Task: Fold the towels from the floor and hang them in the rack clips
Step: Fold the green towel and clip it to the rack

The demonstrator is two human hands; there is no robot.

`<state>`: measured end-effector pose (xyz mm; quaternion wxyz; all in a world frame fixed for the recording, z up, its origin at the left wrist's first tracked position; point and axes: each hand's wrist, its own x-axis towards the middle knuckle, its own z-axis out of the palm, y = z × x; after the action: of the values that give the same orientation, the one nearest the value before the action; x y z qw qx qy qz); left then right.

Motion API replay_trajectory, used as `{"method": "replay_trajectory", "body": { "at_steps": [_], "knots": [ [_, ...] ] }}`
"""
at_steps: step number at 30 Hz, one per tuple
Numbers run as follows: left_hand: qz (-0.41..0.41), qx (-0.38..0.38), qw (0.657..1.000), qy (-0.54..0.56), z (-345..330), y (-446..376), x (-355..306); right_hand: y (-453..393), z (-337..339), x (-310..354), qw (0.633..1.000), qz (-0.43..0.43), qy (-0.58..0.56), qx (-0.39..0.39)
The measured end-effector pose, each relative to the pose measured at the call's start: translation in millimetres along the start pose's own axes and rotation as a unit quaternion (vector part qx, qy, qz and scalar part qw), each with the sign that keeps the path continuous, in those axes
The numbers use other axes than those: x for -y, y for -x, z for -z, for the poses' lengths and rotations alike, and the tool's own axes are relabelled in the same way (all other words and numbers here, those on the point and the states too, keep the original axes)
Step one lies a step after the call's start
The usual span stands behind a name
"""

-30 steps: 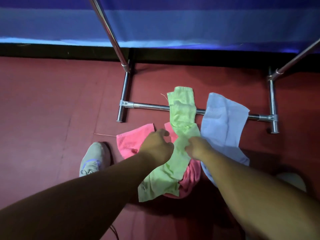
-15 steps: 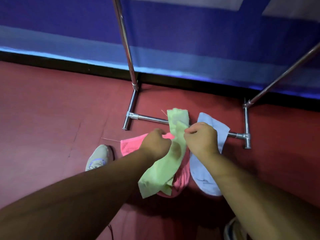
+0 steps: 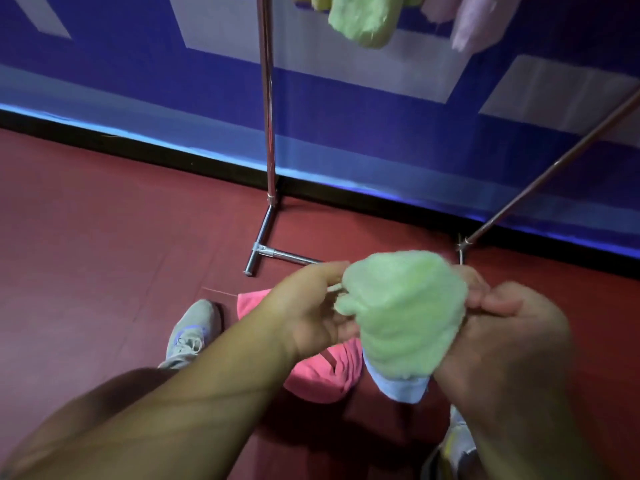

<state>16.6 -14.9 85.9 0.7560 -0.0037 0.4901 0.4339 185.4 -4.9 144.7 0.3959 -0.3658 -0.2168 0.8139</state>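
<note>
Green towel bunched, gripped between both hands above pink towel on floor

I can read no words, numbers or brand marks anywhere in front of me. The blue wall at twelve o'clock carries only plain pale blocks, and my grey shoe at seven o'clock shows no legible logo.
</note>
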Motion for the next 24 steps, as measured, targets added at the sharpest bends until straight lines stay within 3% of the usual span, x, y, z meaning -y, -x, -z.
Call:
{"method": "replay_trajectory", "body": {
  "at_steps": [2,4,7,9,14,19,21,22,24],
  "knots": [
    [-0.042,0.036,0.998,0.022,-4,-7,-10,-7,5,-3,0.997,-0.048,-0.061,0.019],
    [-0.102,0.077,0.991,0.041,-10,-9,-23,-17,1,5,0.996,-0.078,-0.031,-0.005],
    [-0.183,0.187,0.965,0.029,-16,-1,-35,-41,9,9,0.983,-0.038,0.161,-0.084],
    [-0.216,0.251,0.944,-0.009,-20,6,-36,-56,15,3,0.962,0.008,0.258,-0.087],
    [-0.15,0.374,0.915,-0.014,-16,11,-43,-77,6,-5,0.968,-0.06,0.24,-0.044],
    [-0.105,0.351,0.927,-0.077,-2,4,-40,-79,2,1,0.984,-0.064,0.155,0.061],
    [-0.11,0.321,0.935,-0.105,-3,5,-38,-80,2,0,0.989,-0.062,0.121,0.065],
    [-0.125,0.278,0.944,-0.129,-4,5,-38,-82,4,-1,0.991,-0.054,0.104,0.057],
    [-0.189,0.114,0.958,-0.184,-2,-4,-39,-86,8,-1,0.995,-0.027,0.082,0.042]
  ]
}}
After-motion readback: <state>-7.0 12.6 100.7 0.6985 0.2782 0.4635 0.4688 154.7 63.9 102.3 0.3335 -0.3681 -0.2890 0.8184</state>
